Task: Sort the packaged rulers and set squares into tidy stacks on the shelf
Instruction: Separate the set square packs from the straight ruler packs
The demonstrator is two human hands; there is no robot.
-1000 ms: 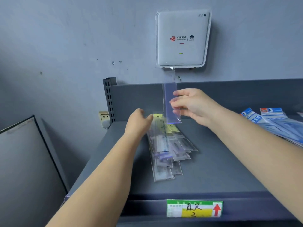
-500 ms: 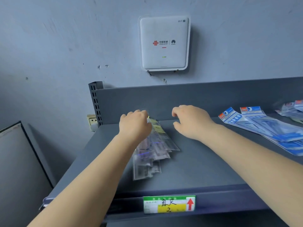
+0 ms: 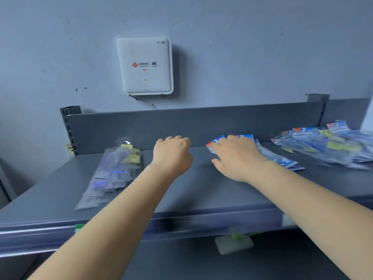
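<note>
Two bare forearms reach forward from us over the front lip of the grey shelf (image 3: 201, 190), whose edge is smeared by motion blur; a green label tab (image 3: 79, 227) shows at the lip on the left, and a pale blurred tag (image 3: 234, 242) hangs below it nearer the middle.

Beyond the lip, our left hand (image 3: 172, 156) hovers over bare shelf with its fingers curled under into a loose fist, and we see nothing in it. Off to its left, apart from the hand, lies the fanned stack of clear-sleeved rulers (image 3: 110, 172), running from near the front toward the back panel, with yellow header cards at its far end.

Our right hand (image 3: 236, 156) sits palm down a little farther right, fingers bent and spread, its fingertips resting on the top of the nearest blue-and-white packet (image 3: 282, 160). We cannot tell whether the fingers pinch that packet or merely touch it; the red and blue header peeks out at the fingertips.

Farther right, a loose pile of blue packets (image 3: 327, 146) sprawls across the shelf to the picture's edge, overlapping at several angles.

Behind everything stands the shelf's grey back panel (image 3: 201, 122), with a slotted upright (image 3: 68, 130) at its left end. Above it, on the wall, hangs a white router box (image 3: 144, 64).
</note>
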